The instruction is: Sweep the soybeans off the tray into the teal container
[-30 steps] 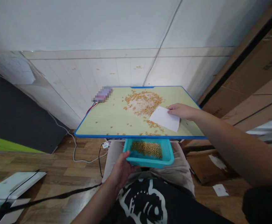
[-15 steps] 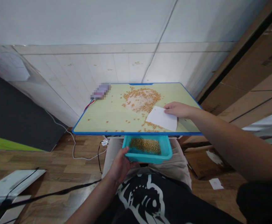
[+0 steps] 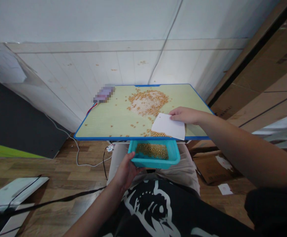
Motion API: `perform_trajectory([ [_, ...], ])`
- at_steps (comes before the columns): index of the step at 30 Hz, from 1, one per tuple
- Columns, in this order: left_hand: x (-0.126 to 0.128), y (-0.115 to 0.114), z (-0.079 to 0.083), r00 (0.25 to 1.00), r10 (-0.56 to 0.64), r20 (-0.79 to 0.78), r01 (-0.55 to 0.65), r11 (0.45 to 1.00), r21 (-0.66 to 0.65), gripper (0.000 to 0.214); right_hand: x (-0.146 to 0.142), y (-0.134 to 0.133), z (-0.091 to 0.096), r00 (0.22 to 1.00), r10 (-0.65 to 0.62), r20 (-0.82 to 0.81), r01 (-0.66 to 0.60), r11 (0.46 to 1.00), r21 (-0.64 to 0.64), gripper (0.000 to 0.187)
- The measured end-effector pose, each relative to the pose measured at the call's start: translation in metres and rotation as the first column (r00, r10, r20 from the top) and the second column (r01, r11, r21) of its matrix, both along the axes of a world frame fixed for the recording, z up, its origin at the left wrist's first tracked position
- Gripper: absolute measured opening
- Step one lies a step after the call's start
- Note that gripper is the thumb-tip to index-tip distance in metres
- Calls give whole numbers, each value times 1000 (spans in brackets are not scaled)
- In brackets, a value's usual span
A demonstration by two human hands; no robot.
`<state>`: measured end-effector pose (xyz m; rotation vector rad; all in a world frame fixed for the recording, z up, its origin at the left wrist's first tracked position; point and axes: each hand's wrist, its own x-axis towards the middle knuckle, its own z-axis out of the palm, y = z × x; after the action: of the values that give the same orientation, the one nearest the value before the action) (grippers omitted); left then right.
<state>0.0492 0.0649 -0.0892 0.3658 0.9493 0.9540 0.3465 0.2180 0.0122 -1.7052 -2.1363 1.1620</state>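
Note:
My left hand (image 3: 126,171) grips the left side of a turquoise plastic tray (image 3: 154,162), held just under the front edge of a small table (image 3: 104,113). The tray holds a layer of yellow beans (image 3: 152,150). My right hand (image 3: 184,115) pinches a white card (image 3: 168,126) that rests on the tabletop near its front edge, with a small cluster of beans (image 3: 156,133) in front of it. A larger pile of beans mixed with white grains (image 3: 147,102) lies further back on the table.
A blurred small device (image 3: 104,93) with a red cable sits at the table's back left. Stray beans dot the tabletop. Cardboard boxes (image 3: 264,85) stand at the right, cables (image 3: 84,163) cross the wood floor, and a white board (image 3: 7,194) lies at the lower left.
My right hand has drawn the white card and the beans ahead of it toward the table's front edge. The tray stays under that edge in my left hand.

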Motion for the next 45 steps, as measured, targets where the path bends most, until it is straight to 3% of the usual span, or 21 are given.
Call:
perform_trajectory([
  [12,2,0,2,1000,4,-5,-4,1000,-16,44,-2,-12,0,986,132,-101,-133,991,2,25],
  [20,-1,-1,-4,1000,-17,0,17,1000,9,43,6,-11,1,967,-46,-250,30,997,-69,23],
  [24,-4,-2,-6,1000,-12,2,12,1000,21,44,13,-4,2,932,-161,-324,162,986,-25,14],
  [27,-7,-2,-7,1000,-1,22,1,1000,30,47,18,7,4,938,-216,-270,248,964,91,10],
  [30,-10,-2,-7,999,6,51,-9,998,56,51,19,16,9,959,-227,-171,256,952,170,11],
  [45,-20,-3,-7,999,24,29,-26,997,70,53,-22,39,21,979,-41,199,-14,965,264,17],
])
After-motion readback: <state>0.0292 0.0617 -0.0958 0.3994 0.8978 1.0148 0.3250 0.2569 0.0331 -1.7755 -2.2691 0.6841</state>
